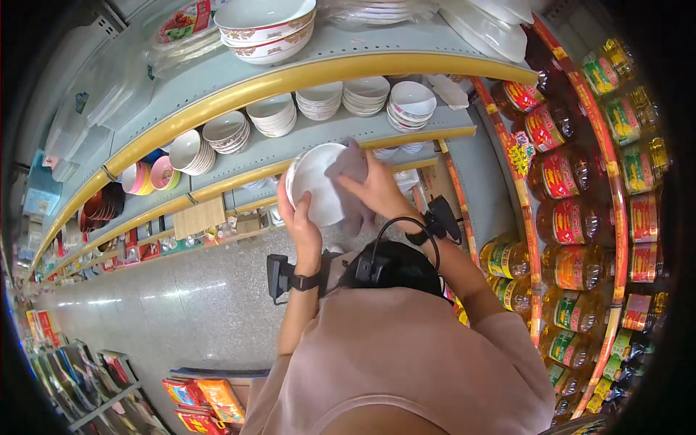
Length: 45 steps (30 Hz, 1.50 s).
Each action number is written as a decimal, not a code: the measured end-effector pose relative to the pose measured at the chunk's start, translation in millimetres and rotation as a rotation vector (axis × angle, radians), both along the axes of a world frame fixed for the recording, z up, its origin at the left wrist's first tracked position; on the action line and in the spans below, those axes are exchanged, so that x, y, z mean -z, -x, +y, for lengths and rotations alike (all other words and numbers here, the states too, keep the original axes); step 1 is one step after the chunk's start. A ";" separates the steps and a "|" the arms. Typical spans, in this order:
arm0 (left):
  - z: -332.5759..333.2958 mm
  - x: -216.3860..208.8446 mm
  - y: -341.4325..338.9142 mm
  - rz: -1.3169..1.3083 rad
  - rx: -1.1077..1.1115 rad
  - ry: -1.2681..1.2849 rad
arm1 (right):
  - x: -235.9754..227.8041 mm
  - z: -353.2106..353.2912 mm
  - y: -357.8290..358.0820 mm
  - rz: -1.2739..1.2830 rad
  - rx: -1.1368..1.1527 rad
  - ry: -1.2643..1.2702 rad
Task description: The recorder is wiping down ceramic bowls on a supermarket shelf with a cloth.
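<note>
A white bowl (313, 190) is held up in front of the shelves, tilted so that its inside faces me. My left hand (299, 217) grips its left side, the thumb over the rim and inside. With my right hand (368, 185) I hold a greyish-purple cloth (353, 165) against the bowl's right side, and the cloth's lower end hangs down. Behind the bowl, stacks of white bowls (319, 101) line the middle shelf; the nearest stack on the right (412, 105) stands close above my right hand.
Large patterned bowls (265, 32) and white plates (486, 29) sit on the upper shelf, edged by a yellow rail (326, 72). Oil bottles (562, 174) fill the racks at right. Packaged goods (206, 402) lie at the lower left above the grey floor (196, 312).
</note>
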<state>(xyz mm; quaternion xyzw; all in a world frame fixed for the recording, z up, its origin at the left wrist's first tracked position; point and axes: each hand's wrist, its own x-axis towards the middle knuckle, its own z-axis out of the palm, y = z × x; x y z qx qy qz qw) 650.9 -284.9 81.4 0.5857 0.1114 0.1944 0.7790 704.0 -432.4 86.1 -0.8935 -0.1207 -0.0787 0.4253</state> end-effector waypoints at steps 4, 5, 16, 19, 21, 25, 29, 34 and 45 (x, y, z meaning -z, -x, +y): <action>5.2 12.3 -5.1 -0.015 0.002 0.120 | 9.8 -14.0 8.8 0.150 -0.126 -0.361; 7.7 15.2 -4.8 -0.015 0.002 0.119 | 12.0 -20.0 5.5 0.205 -0.071 -0.482; -10.2 -2.5 -4.5 -0.007 0.052 -0.126 | -46.0 -6.2 -1.2 -0.490 -0.492 0.422; -17.8 -11.4 0.0 -0.020 0.059 -0.255 | -20.8 3.9 1.1 -0.496 -0.454 0.549; -14.9 -8.6 2.3 -0.018 0.034 -0.336 | -7.6 6.3 1.2 -0.452 -0.487 0.398; -10.7 -5.5 2.9 -0.008 0.040 -0.395 | -17.5 3.9 0.9 -0.131 -0.658 0.186; 2.7 10.8 0.5 -0.025 0.093 -0.224 | -47.7 -11.3 -7.6 0.290 -0.884 0.078; 30.7 36.3 -15.7 0.000 0.058 0.072 | -50.6 -60.9 -14.0 0.240 -0.942 -0.169; -47.5 18.1 -51.3 0.136 0.476 -0.078 | -14.7 -118.4 -22.8 0.424 -0.362 0.205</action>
